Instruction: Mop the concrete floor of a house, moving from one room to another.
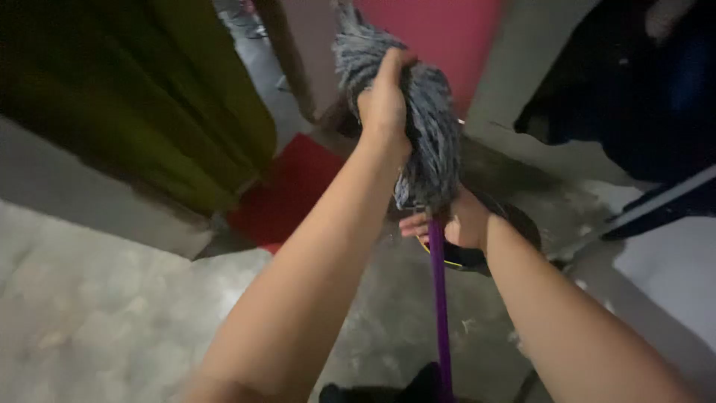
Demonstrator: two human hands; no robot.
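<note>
My left hand (385, 95) was clenched around the upper part of the grey mop head (425, 127), fingers wrapped over the bunched strands with the thumb pressed against their far side. The strands rose above my fist and hung in a thick twisted bundle below it, ending just over my other hand. My right hand (456, 224) was closed on the purple handle (440, 298) right where the strands met it (the fingertips showed pale on the left of the shaft, the palm on the right). The handle ran straight down from there toward my body, between my two forearms, to the bottom edge of the view.

Directly beneath my right hand sat a dark round bucket (514, 224) with a yellow edge, partly hidden by my wrist. It stood on the rough grey concrete floor (112, 298). Beyond my left forearm lay a red mat (287, 194), touching the foot of an olive-green curtain (149, 89) that filled the upper left. Behind the mop head was a pink panel (462, 37), and to the upper right something dark hung in shadow; I could not tell what it was
</note>
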